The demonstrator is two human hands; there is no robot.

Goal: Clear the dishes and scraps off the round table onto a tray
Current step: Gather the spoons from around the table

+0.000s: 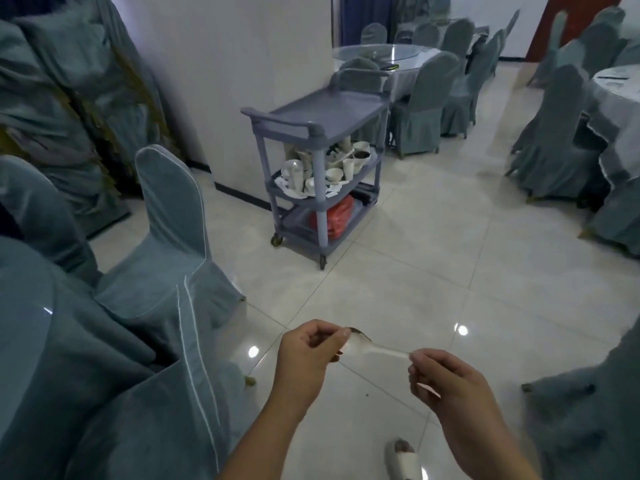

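A white plastic spoon [375, 348] hangs level between my two hands above the tiled floor. My right hand [450, 386] pinches the handle end. My left hand [311, 351] pinches the bowl end, where a dark scrap [356, 331] sticks up; I cannot tell whether the fingers grip the scrap or the spoon. Straight ahead stands a grey three-shelf cart [322, 116]. Its top tray is bare and its middle shelf [372, 164] holds several white cups, bowls and plates. A red bag [337, 216] lies on the bottom shelf.
Chairs in blue-grey covers [169, 244] crowd the left side, and more stand at the right [550, 140]. A white pillar [225, 64] rises behind the cart. A round glass-topped table [412, 55] is at the back. My shoe [403, 459] shows at the bottom.
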